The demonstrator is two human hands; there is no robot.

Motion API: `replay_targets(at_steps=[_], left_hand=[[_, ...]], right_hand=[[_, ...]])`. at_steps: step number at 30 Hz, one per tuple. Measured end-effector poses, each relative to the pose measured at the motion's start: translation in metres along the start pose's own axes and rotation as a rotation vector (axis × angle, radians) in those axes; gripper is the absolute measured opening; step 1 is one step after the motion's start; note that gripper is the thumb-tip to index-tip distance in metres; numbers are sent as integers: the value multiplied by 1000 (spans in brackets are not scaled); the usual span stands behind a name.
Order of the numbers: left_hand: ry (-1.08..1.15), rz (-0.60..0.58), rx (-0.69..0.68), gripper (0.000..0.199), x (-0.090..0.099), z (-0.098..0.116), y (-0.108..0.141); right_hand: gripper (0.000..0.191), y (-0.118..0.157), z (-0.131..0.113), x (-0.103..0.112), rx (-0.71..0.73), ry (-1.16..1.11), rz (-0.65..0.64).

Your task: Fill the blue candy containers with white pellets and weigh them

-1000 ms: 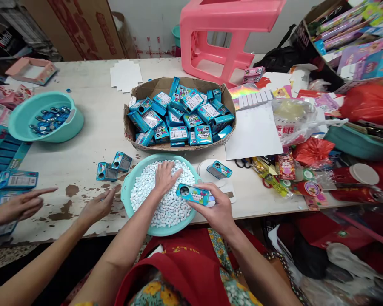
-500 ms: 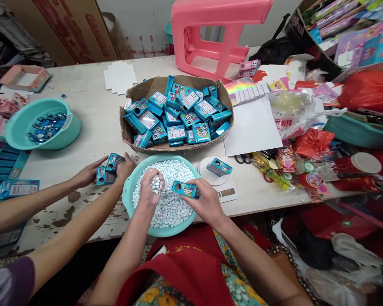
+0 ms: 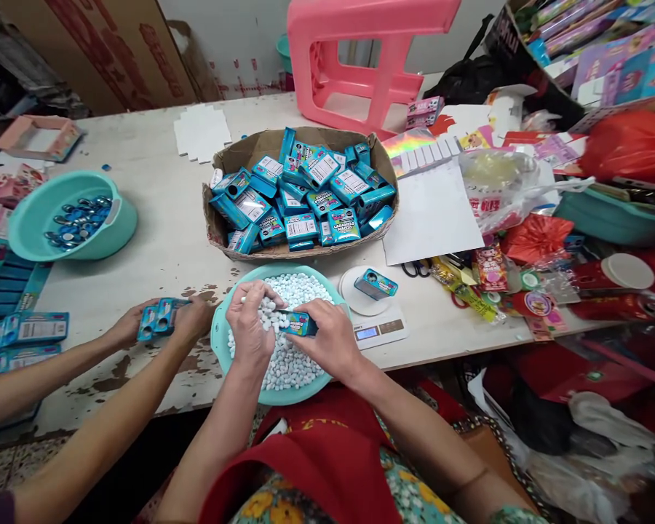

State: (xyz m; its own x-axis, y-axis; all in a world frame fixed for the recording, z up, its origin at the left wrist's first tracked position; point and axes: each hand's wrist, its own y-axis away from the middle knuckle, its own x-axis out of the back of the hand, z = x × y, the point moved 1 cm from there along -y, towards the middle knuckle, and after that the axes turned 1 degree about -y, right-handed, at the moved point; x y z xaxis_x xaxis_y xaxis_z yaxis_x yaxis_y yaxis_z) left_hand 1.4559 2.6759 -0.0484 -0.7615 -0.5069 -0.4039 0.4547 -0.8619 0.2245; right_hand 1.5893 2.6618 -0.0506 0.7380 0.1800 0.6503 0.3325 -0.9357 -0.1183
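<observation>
My left hand [image 3: 251, 324] is cupped around a handful of small pale candies [image 3: 268, 314] above a turquoise basin [image 3: 221, 342] full of the same candies. In my right hand [image 3: 330, 338] is a small blue candy box [image 3: 299, 324], tilted so its end meets the candies at my left palm. Another blue box [image 3: 376, 284] stands on the round plate of a white kitchen scale [image 3: 385, 327] with a lit display. A cardboard tray [image 3: 306, 251] heaped with blue boxes lies just beyond the basin.
At left, a co-worker's hands [image 3: 188, 320] hold blue boxes [image 3: 164, 318]. A second turquoise basin [image 3: 125, 222] contains shiny blue pieces. A pink stool [image 3: 300, 73] lies at the back. Scissors [image 3: 416, 268], wrappers and bags crowd the right side.
My right hand has moved left, bringing the box against the candies in my left hand. The scale display now shows lit. The co-worker's hands moved left and lower with their boxes.
</observation>
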Motion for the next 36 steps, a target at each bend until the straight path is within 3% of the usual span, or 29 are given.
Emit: replay_targets(at_steps=[5, 20, 32, 36], left_hand=[[-7, 6, 19, 21, -2, 2, -1], [-173, 35, -195, 20, -9, 4, 6], [-231, 45, -207, 24, -12, -1, 8], [-152, 51, -173, 22, -12, 0, 7]], right_hand=[[31, -3, 2, -1, -12, -69, 4], [30, -4, -2, 5, 22, -149, 62], [27, 0, 1, -1, -30, -166, 44], [30, -1, 6, -4, -37, -250, 50]])
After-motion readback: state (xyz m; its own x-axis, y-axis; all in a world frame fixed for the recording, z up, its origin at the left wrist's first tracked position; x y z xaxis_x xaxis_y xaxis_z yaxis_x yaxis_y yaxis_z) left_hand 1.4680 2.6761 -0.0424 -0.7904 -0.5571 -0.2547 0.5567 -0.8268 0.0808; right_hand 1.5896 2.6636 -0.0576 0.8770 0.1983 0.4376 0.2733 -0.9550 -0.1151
